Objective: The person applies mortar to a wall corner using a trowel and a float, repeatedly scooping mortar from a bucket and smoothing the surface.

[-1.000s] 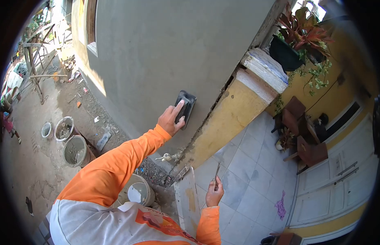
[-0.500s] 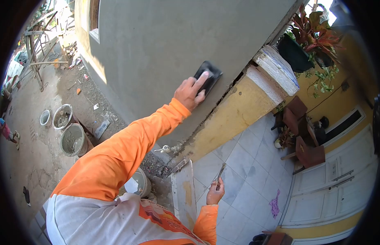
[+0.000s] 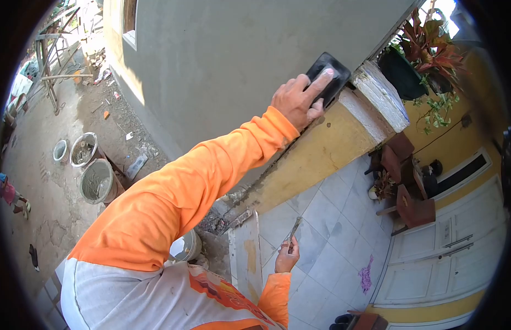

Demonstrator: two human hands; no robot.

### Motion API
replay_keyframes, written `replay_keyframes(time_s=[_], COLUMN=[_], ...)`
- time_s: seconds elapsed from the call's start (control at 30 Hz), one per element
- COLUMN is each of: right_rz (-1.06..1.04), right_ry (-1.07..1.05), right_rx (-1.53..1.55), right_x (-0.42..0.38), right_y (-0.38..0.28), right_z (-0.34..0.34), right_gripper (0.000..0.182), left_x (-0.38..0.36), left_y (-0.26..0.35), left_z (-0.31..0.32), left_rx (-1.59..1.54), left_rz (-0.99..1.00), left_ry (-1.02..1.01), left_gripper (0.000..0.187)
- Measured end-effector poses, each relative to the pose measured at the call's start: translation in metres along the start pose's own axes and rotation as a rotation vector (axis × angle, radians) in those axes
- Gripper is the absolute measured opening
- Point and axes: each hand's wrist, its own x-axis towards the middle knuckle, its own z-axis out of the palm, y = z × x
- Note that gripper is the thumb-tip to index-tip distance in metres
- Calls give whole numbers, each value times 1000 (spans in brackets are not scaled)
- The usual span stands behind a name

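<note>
My left hand [image 3: 300, 100] grips a black plastering float [image 3: 328, 80], pressed flat on the grey plastered wall [image 3: 228, 71] at its right edge. The index finger lies stretched along the float's back. Just below it begins a yellow-painted low wall [image 3: 305, 148] with a rough white cap [image 3: 379, 96]. Lower down, my right hand [image 3: 288, 257] is closed round a slim tool [image 3: 295, 226] with a narrow greyish end pointing up, held above the tiled floor. The tool's exact kind I cannot make out.
Buckets [image 3: 97, 181] with grey mix stand on the ground at left, and another bucket [image 3: 185, 246] is beneath my left arm. A potted plant [image 3: 401, 74] overhangs the wall cap. Chairs [image 3: 415, 206] and white doors [image 3: 442, 242] are at right. Another person [image 3: 10, 195] is at far left.
My left hand has slid the float up and right along the wall to its edge beside the white cap. My right hand with the slim tool has barely shifted.
</note>
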Motion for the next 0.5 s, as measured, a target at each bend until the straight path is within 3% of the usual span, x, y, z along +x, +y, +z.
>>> replay_keyframes(time_s=[0.13,0.23,0.33,0.5], right_rz=[-8,11,57,71], right_ry=[62,94,146,191], right_rx=[4,-6,18,5], right_x=[-11,-9,-14,-17], right_y=[-2,15,31,28], right_z=[-28,-53,-60,-57], right_gripper=[33,34,33,33], left_x=[-118,-170,-100,63], left_y=[-67,-66,-37,4], left_z=[-19,-31,-13,-3], left_rx=[75,120,7,1], left_rz=[-143,-132,26,224], left_ry=[-125,-201,-35,55], left_gripper=[68,65,67,63])
